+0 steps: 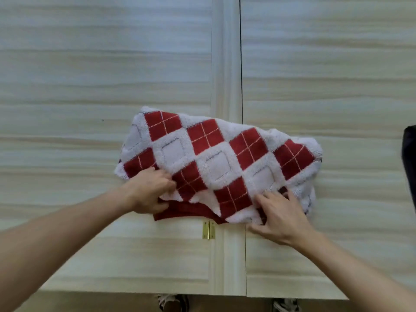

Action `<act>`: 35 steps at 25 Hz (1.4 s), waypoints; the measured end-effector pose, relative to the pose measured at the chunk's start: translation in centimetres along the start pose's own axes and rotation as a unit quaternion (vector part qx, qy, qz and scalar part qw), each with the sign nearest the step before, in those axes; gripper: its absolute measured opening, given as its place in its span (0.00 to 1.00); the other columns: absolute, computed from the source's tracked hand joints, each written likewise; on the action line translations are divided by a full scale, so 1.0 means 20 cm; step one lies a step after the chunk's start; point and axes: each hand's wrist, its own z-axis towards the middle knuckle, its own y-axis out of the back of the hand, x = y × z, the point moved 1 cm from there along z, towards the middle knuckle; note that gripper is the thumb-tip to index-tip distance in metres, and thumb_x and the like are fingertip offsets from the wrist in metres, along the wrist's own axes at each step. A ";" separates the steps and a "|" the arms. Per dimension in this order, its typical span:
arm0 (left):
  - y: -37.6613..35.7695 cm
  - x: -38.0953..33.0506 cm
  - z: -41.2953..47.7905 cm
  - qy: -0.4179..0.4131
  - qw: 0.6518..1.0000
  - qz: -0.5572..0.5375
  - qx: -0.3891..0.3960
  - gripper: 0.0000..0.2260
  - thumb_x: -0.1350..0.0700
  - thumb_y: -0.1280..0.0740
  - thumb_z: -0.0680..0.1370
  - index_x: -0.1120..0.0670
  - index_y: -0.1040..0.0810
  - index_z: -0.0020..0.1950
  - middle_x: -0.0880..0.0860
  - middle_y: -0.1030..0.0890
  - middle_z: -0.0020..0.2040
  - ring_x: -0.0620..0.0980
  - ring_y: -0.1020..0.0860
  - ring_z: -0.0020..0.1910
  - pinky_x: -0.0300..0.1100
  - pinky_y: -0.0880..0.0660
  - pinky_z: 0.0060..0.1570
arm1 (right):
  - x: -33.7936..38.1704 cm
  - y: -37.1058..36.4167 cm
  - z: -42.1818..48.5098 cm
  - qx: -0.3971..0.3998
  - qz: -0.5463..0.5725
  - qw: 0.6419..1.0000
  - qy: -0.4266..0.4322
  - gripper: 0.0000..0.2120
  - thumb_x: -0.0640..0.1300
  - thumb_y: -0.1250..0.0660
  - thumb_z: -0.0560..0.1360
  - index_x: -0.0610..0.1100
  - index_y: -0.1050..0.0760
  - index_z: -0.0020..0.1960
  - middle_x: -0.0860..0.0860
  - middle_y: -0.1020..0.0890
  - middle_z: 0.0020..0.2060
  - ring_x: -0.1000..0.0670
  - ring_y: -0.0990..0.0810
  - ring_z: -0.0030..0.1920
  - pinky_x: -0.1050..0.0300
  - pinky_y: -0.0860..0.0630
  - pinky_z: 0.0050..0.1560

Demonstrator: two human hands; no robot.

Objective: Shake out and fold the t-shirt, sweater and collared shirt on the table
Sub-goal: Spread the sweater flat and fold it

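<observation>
One sweater, two hands, one table.
A single red-and-white argyle sweater (216, 165) is in view, with at least seven red diamonds showing on its upper face. Two hands are there, the left hand (150, 192) and the right hand (281, 219), each on one bare forearm. There is one table (67, 255), its top in two leaves joined by one brass hinge (208, 230). One dark object (409, 167) shows at the right edge, and two shoes (173, 302) at the bottom edge.
</observation>
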 end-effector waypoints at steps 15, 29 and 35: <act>-0.18 0.08 0.29 0.193 0.954 -0.083 -0.213 0.44 0.23 0.57 0.75 0.48 0.59 0.83 0.50 0.59 0.84 0.52 0.60 0.83 0.62 0.57 0.79 | -0.33 -0.16 0.40 -0.189 0.017 0.976 -0.107 0.43 0.74 0.59 0.76 0.51 0.60 0.83 0.51 0.62 0.82 0.49 0.65 0.81 0.34 0.64 0.78; 0.04 0.21 0.05 0.309 0.593 -0.742 -0.047 0.47 0.34 0.17 0.46 0.52 0.19 0.61 0.56 0.13 0.55 0.54 0.13 0.46 0.52 0.22 0.49 | -0.45 -0.04 0.16 -0.031 0.805 0.542 -0.238 0.26 0.46 0.21 0.65 0.42 0.19 0.61 0.42 0.14 0.55 0.39 0.14 0.54 0.42 0.18 0.55; 0.14 0.02 0.11 0.293 0.616 -0.715 -0.155 0.39 0.48 0.15 0.55 0.56 0.21 0.64 0.59 0.14 0.54 0.62 0.16 0.56 0.51 0.17 0.48 | -0.40 -0.06 0.14 -0.083 0.809 0.536 -0.228 0.21 0.29 0.27 0.68 0.36 0.21 0.60 0.35 0.16 0.55 0.36 0.15 0.51 0.39 0.17 0.51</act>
